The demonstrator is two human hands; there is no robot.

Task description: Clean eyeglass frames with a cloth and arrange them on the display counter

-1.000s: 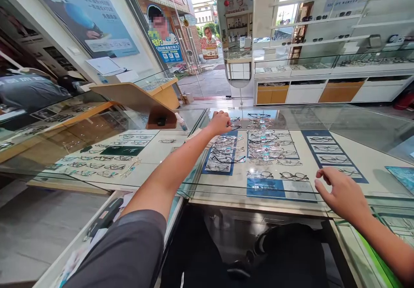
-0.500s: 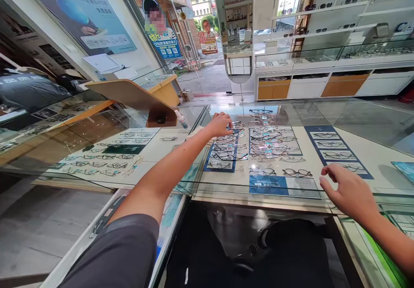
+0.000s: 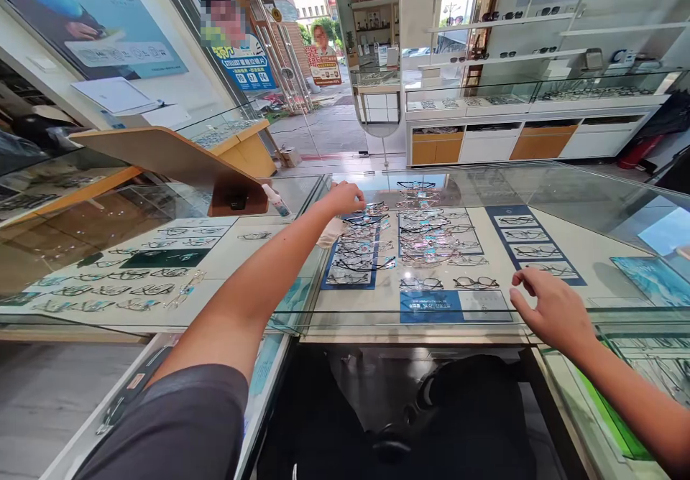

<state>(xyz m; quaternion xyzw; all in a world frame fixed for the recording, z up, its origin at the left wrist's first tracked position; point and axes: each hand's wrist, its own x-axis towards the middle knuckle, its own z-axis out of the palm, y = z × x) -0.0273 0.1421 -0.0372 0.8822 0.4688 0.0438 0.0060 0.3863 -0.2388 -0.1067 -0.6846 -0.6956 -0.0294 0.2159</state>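
- The left hand [image 3: 345, 197] bends over the upper end of the eyeglasses [image 3: 377, 208] near the centre; whether it grips a pair cannot be told.
- The right hand [image 3: 555, 311], lower right, has thumb and forefinger slightly parted, nothing visible between them.
- The eyeglasses look light, thin and springy, with lenses that likely smudge or scratch; the bridge or the arms near the hinges seem the safest hold.
- A tall mirror [image 3: 376, 56] stands top centre.
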